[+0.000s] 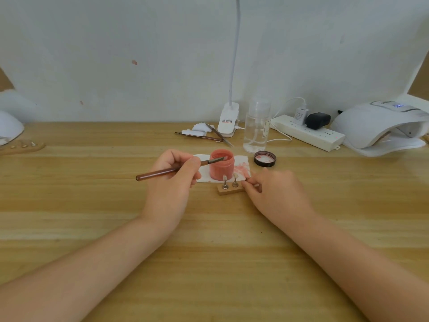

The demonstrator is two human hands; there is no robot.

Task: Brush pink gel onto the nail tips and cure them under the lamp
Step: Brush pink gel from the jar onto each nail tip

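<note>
My left hand (pixel 173 180) grips a brown-handled brush (pixel 160 172); its bristle end reaches into the open jar of pink gel (pixel 221 169). The jar stands on a white tissue (pixel 241 169) smeared with pink. Just in front of it a small wooden holder (pixel 229 191) carries two nail tips (pixel 229 177) on metal stands. My right hand (pixel 274 190) pinches the right end of that holder with curled fingers. The white curing lamp (pixel 380 126) sits at the far right of the table.
The jar's black lid (pixel 264 158) lies right of the jar. Behind it are a clear bottle (pixel 256 126), a clip lamp's base (pixel 228 119), a power strip (pixel 308 133) with plugs, and spare brushes (pixel 209 135). Another wooden holder (pixel 22 148) lies far left.
</note>
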